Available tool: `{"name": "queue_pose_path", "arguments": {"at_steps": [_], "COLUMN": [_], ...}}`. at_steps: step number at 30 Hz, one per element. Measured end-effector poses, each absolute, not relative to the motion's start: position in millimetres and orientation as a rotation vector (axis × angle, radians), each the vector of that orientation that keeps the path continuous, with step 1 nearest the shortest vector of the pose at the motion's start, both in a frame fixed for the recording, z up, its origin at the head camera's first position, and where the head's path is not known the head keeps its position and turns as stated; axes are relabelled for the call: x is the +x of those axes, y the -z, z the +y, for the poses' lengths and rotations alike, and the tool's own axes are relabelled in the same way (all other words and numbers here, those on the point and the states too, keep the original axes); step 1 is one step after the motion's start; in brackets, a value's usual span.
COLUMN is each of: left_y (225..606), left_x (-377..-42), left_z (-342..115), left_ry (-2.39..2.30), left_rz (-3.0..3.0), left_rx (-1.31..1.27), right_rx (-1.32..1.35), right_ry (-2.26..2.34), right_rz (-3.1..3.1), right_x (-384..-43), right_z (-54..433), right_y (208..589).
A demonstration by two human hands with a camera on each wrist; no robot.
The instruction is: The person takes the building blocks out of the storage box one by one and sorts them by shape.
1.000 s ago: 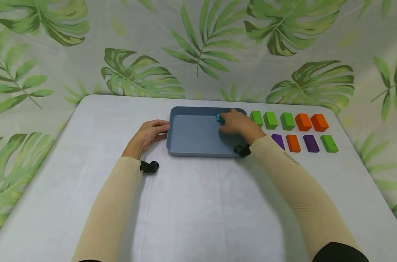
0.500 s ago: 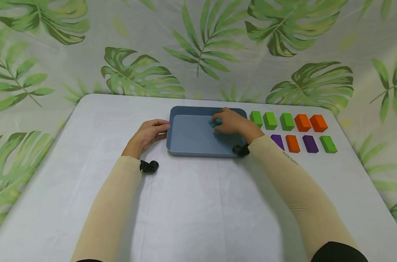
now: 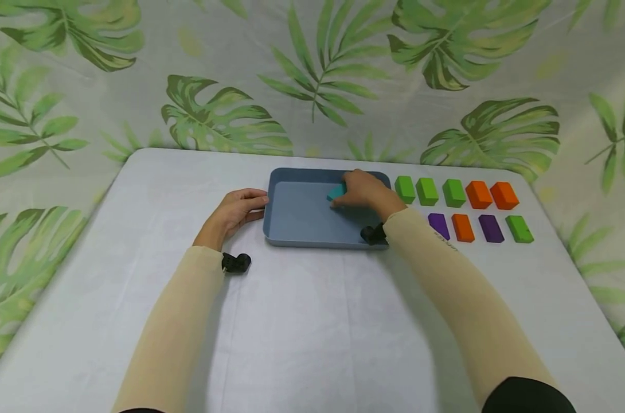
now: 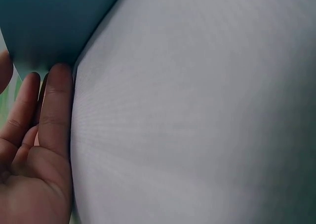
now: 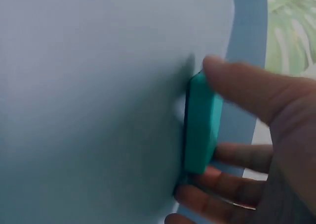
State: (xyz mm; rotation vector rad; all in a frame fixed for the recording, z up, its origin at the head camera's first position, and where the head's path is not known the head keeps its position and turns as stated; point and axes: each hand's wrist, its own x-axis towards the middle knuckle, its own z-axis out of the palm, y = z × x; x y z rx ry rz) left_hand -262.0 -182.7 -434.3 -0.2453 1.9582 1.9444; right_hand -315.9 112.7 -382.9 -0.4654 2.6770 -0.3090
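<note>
A teal block (image 3: 336, 193) lies at a slant in the right half of the blue-grey tray (image 3: 297, 244). My right hand (image 3: 364, 189) reaches over the tray's right side and holds this block. In the right wrist view the thumb touches one end of the teal block (image 5: 200, 125), with the fingers around the other end. At the tray's left wall rests my left hand (image 3: 235, 209), its fingertips touching the outside. The left wrist view has these fingers (image 4: 55, 110) nearly straight against the tray wall (image 4: 54, 26).
Right of the tray, a back row holds green blocks (image 3: 454, 193) and orange blocks (image 3: 479, 195). A front row has purple blocks (image 3: 491, 229), an orange block (image 3: 463, 228) and a green block (image 3: 519, 229). All stand on a white-covered table (image 3: 292, 321).
The right hand has shifted a little to the left with the teal block, which has turned to a slant. My left hand stays at the tray's left wall.
</note>
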Motion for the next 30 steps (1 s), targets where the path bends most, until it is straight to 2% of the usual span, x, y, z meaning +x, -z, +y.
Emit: {"name": "queue_pose_path", "arguments": {"at_steps": [21, 30], "left_y": [432, 433], "left_x": [-262, -261], "left_z": [-181, -181], "left_ry": [-1.945, -1.943], "left_rz": [1.970, 1.958], "left_rx": [-0.259, -0.263], "right_rx": [-0.519, -0.639], "right_ry": [0.332, 0.559], "right_rz": [2.672, 2.683], "right_x": [-316, -319], "right_z": [118, 132], "right_y": [386, 383]}}
